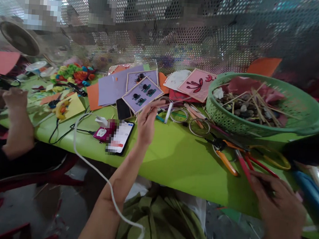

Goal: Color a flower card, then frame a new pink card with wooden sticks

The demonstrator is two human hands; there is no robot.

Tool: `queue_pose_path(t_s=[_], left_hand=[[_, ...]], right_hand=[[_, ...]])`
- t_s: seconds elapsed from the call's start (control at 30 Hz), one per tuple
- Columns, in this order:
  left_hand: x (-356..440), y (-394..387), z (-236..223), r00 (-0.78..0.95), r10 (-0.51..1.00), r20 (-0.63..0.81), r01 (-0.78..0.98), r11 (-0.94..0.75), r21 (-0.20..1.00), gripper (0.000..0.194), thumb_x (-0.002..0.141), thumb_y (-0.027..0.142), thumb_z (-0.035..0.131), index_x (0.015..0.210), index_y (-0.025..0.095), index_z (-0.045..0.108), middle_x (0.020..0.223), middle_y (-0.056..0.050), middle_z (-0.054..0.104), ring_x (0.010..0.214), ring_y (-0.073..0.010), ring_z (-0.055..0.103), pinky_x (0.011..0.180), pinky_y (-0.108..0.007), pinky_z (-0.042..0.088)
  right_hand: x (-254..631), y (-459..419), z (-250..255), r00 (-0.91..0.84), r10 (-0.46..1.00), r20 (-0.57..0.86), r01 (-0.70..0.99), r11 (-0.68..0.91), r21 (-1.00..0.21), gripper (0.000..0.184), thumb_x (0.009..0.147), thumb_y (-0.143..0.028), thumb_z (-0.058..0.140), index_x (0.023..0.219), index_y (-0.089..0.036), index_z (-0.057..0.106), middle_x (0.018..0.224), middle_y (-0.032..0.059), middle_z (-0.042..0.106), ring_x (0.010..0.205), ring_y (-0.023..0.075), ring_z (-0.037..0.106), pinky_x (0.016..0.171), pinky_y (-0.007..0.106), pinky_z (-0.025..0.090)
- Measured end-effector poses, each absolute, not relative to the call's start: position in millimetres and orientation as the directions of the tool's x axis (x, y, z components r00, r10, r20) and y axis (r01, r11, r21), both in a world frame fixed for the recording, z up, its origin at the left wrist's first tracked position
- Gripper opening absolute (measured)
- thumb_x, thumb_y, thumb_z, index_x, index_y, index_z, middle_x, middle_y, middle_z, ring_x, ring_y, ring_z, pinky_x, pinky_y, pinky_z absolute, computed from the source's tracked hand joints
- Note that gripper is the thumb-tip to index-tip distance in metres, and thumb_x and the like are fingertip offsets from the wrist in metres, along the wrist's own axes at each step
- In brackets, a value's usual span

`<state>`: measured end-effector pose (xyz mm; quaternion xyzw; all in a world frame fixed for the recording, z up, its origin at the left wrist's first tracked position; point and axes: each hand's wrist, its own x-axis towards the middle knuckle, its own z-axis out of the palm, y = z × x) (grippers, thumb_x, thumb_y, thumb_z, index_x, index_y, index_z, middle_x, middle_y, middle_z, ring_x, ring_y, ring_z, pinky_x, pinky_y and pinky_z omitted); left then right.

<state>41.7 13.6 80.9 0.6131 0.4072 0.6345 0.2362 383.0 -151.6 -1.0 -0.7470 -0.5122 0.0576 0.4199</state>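
Note:
My left hand is raised over the table beside the phone, its fingers stretched out to the right. Nothing that I can make out is in it. Close to its fingertips are a purple card with dark flower-like pieces and a white stick. At the right, my right hand is closed on the end of a red-handled tool, whose head is hard to make out. Orange-handled pliers and yellow-handled scissors lie just beyond. Two wire rings rest between my hands.
A green basket with sticks and stones stands at the back right. A pink card leans beside it. A white cable crosses my left arm. At the left are another person's arms, a yellow glue gun and colourful craft pieces.

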Motion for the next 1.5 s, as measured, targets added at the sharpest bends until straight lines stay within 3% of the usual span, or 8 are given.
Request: queue_pose_path(t_s=[0.13,0.23,0.37,0.5,0.73,0.93,1.07,1.5], left_hand=[[14,-24,59,0.039,0.86,0.509,0.079,-0.51,0.856,0.027,0.096,0.018,0.054,0.094,0.023,0.081,0.111,-0.006,0.083,0.121,-0.0249,0.073,0.117,-0.046,0.051],[-10,-41,45,0.249,0.869,0.427,0.247,-0.483,0.84,0.034,0.09,0.009,0.052,0.094,0.022,0.083,0.117,-0.009,0.083,0.128,-0.0274,0.07,0.117,-0.052,0.05],[-29,-55,35,0.483,0.838,0.253,0.537,-0.512,0.67,0.051,0.089,0.0,0.045,0.108,0.026,0.084,0.138,-0.007,0.076,0.147,-0.0272,0.058,0.122,-0.059,0.045],[-35,-67,35,0.487,0.86,0.155,0.681,-0.485,0.548,0.065,0.091,-0.004,0.037,0.134,0.028,0.075,0.152,-0.006,0.067,0.154,-0.0251,0.05,0.126,-0.063,0.04],[-40,-79,39,0.418,0.905,0.082,0.774,-0.402,0.49,0.063,0.098,0.003,0.036,0.147,0.028,0.066,0.161,-0.006,0.059,0.156,-0.0238,0.047,0.13,-0.057,0.036],[-28,-83,42,0.503,0.864,0.028,0.8,-0.478,0.363,0.053,0.109,0.033,0.047,0.162,0.032,0.05,0.173,-0.008,0.043,0.164,-0.0311,0.035,0.133,-0.064,0.027],[-20,-88,40,0.56,0.827,-0.048,0.8,-0.525,0.292,0.052,0.109,0.043,0.05,0.16,0.034,0.052,0.171,-0.007,0.046,0.162,-0.0329,0.038,0.132,-0.068,0.024],[-27,-114,36,0.571,0.821,0.016,0.741,-0.524,0.421,0.046,0.106,0.047,0.056,0.149,0.033,0.064,0.16,-0.008,0.059,0.151,-0.031,0.05,0.131,-0.066,0.028]], right_hand=[[385,-153,-1,0.477,0.82,0.317,0.72,-0.158,-0.676,0.03,0.076,-0.059,0.066,0.082,-0.031,0.076,0.086,0.0072,0.079,0.081,0.0347,0.075,0.073,0.048,0.056],[385,-154,-2,0.455,0.821,0.345,0.75,-0.144,-0.645,0.028,0.079,-0.059,0.065,0.081,-0.033,0.075,0.085,0.007,0.079,0.08,0.0344,0.075,0.071,0.048,0.056],[385,-154,-2,0.404,0.805,0.434,0.809,-0.093,-0.58,0.026,0.085,-0.055,0.064,0.081,-0.032,0.074,0.082,0.0067,0.079,0.074,0.0313,0.074,0.068,0.045,0.055],[383,-153,-2,0.369,0.794,0.483,0.845,-0.07,-0.53,0.026,0.089,-0.051,0.064,0.082,-0.029,0.075,0.08,0.008,0.079,0.073,0.0299,0.075,0.068,0.044,0.054],[383,-154,-3,0.336,0.786,0.518,0.873,-0.052,-0.486,0.019,0.091,-0.045,0.065,0.085,-0.031,0.076,0.079,0.0076,0.08,0.07,0.0284,0.073,0.068,0.043,0.053],[382,-153,-5,0.312,0.777,0.546,0.88,-0.02,-0.475,0.02,0.09,-0.046,0.069,0.089,-0.028,0.078,0.079,0.0061,0.078,0.065,0.0253,0.07,0.071,0.043,0.052],[380,-152,-5,0.314,0.769,0.557,0.872,-0.001,-0.489,0.019,0.09,-0.043,0.07,0.089,-0.026,0.079,0.078,0.0053,0.077,0.061,0.0221,0.067,0.064,0.038,0.052],[377,-147,3,0.333,0.644,0.688,0.915,-0.044,-0.402,0.023,0.086,-0.05,0.068,0.078,-0.03,0.076,0.069,0.0059,0.076,0.058,0.0271,0.066,0.062,0.045,0.055]])
